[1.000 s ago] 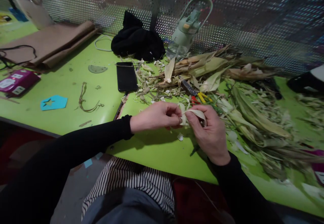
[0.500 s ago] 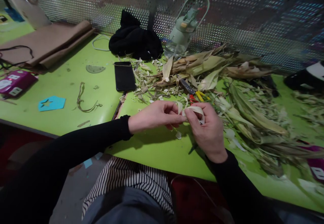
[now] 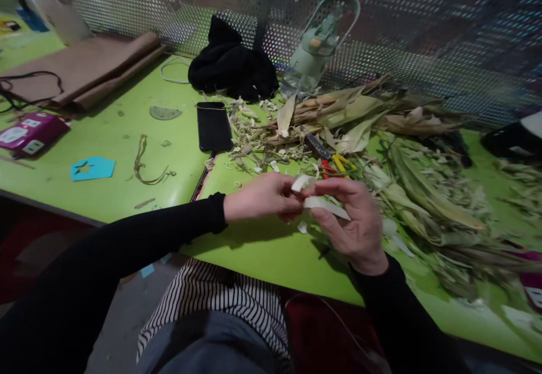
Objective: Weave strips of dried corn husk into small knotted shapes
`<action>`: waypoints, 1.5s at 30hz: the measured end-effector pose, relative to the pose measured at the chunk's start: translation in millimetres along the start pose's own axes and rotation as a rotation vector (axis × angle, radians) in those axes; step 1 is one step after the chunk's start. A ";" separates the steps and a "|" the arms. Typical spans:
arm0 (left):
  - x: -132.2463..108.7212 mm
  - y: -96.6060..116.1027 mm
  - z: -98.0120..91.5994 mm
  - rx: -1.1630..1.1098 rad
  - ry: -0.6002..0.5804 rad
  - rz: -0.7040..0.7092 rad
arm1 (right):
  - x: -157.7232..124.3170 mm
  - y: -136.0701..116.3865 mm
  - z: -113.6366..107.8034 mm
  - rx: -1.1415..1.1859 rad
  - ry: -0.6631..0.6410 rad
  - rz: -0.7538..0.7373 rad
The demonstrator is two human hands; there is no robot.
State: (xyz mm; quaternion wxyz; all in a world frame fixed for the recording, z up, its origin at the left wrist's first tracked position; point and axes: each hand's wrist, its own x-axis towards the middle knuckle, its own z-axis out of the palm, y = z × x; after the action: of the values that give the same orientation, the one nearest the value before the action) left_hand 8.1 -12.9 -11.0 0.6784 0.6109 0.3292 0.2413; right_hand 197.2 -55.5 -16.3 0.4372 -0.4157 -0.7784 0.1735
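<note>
My left hand (image 3: 271, 196) is closed, pinching a pale strip of corn husk (image 3: 327, 206) whose upper end curls above the fingertips. Across the strip's other part lies the thumb of my right hand (image 3: 354, 219), while its index finger reaches over to the left fingertips. Both hands are just above the green table, near its front edge. Behind them, pliers (image 3: 324, 154) with red and yellow handles rest among husk scraps. A pile of dried corn husks (image 3: 351, 109) spreads behind the pliers, and longer green-brown husks (image 3: 436, 199) lie to the right.
A black phone (image 3: 214, 127) lies left of the scraps. Behind stand a black cloth (image 3: 235, 69) and a pale green bottle (image 3: 311, 52), against a perforated metal screen (image 3: 178, 1). Farther left are a blue paper tag (image 3: 93, 168), a twisted cord (image 3: 141, 165), a purple power strip (image 3: 34, 132) and brown paper (image 3: 84, 69).
My right hand's fingers have spread and its index finger has straightened toward the left hand. The husk strip, looped before, now lies flatter. The view has shifted slightly.
</note>
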 end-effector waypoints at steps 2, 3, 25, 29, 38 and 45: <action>-0.4 0.2 1.3 -0.035 -0.054 0.006 | 1.6 0.0 -1.3 -0.005 -0.041 0.021; -0.3 0.4 1.5 -0.072 -0.081 0.008 | 2.4 -0.1 -1.6 -0.020 -0.038 0.024; 4.4 -7.5 4.6 -0.304 -0.192 -0.046 | 9.9 -2.3 1.8 -0.101 0.004 -0.063; 4.1 -6.1 5.8 -0.343 -0.094 -0.010 | 10.5 -0.9 2.5 -0.120 0.013 -0.057; 2.4 -8.3 3.8 0.018 0.057 0.216 | 10.9 -1.4 4.5 -0.093 0.038 0.279; -4.1 -7.5 2.7 0.288 0.006 0.226 | 13.3 -9.0 0.4 -0.128 0.082 0.236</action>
State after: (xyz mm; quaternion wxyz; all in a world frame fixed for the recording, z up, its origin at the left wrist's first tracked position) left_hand 6.8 -18.7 -17.7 0.5514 0.7343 0.2915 0.2682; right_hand 188.8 -50.1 -3.7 0.4179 -0.5380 -0.7152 0.1564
